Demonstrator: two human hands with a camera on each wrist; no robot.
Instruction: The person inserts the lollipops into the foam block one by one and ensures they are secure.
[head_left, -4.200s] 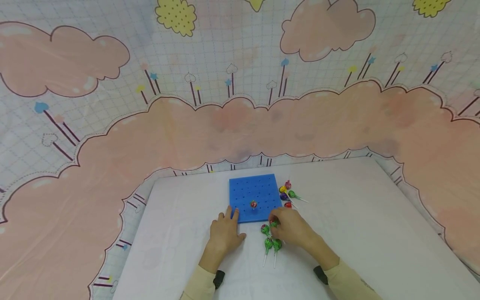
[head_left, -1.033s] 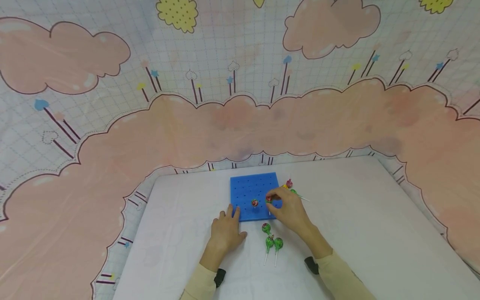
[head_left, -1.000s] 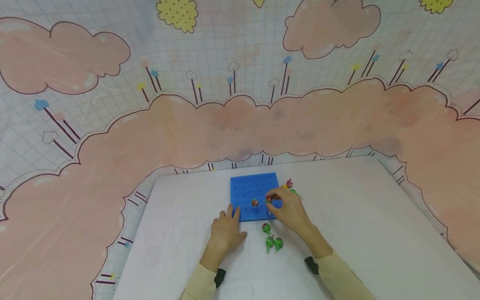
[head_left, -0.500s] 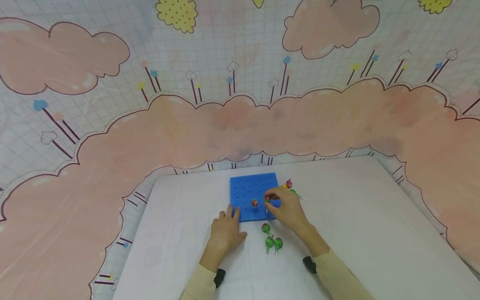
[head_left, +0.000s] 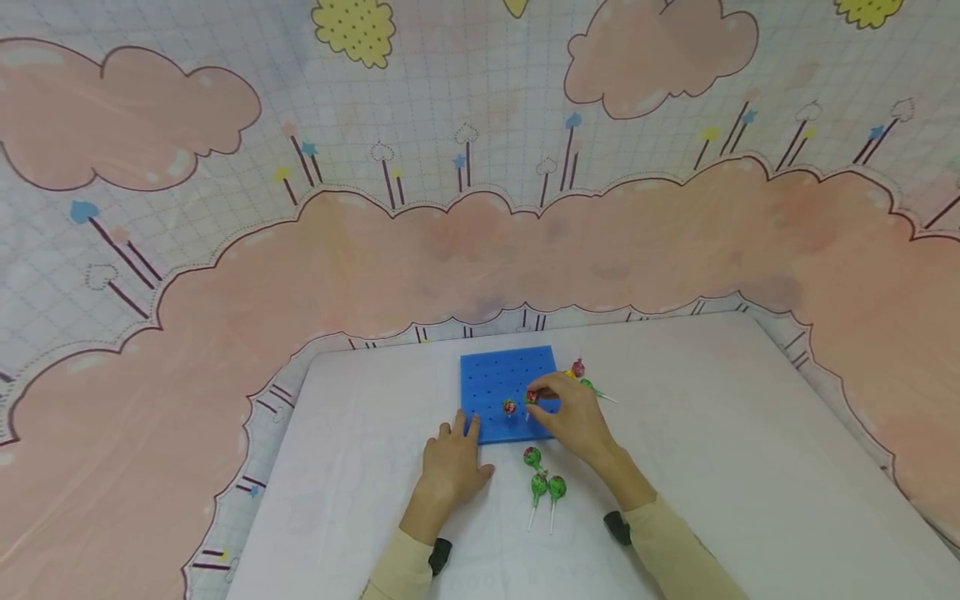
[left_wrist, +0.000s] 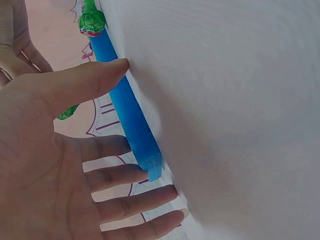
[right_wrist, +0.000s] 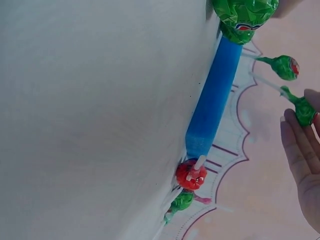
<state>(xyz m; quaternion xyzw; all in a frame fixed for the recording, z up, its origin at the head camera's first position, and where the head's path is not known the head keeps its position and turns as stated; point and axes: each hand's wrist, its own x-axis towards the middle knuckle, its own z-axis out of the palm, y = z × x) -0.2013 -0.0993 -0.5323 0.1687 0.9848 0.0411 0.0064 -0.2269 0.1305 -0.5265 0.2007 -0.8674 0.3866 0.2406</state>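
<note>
The fingertips of my left hand (head_left: 447, 467) touch the front left corner of a blue board (head_left: 498, 375) with rows of small holes. In the left wrist view that hand's fingers (left_wrist: 120, 175) are spread and straight. Over the board's right front part, my right hand (head_left: 577, 417) pinches a green and red wrapped lollipop (head_left: 532, 398) by its head, stick pointing down. From the head view I cannot tell whether the stick tip is in a hole. Another lollipop (head_left: 509, 407) stands upright in the board, just left of it; the right wrist view shows both.
Several green lollipops (head_left: 557, 487) lie on the white table (head_left: 360, 433) in front of the board. Beyond my right hand lie a pink lollipop (head_left: 578, 367), a yellow one (head_left: 569, 374) and a green one (head_left: 587, 384). A red lollipop (right_wrist: 191, 175) shows in the right wrist view.
My right hand has lifted a lollipop from the front group and brought it over the board. Over the last second it has shifted slightly left. The left hand keeps its place.
</note>
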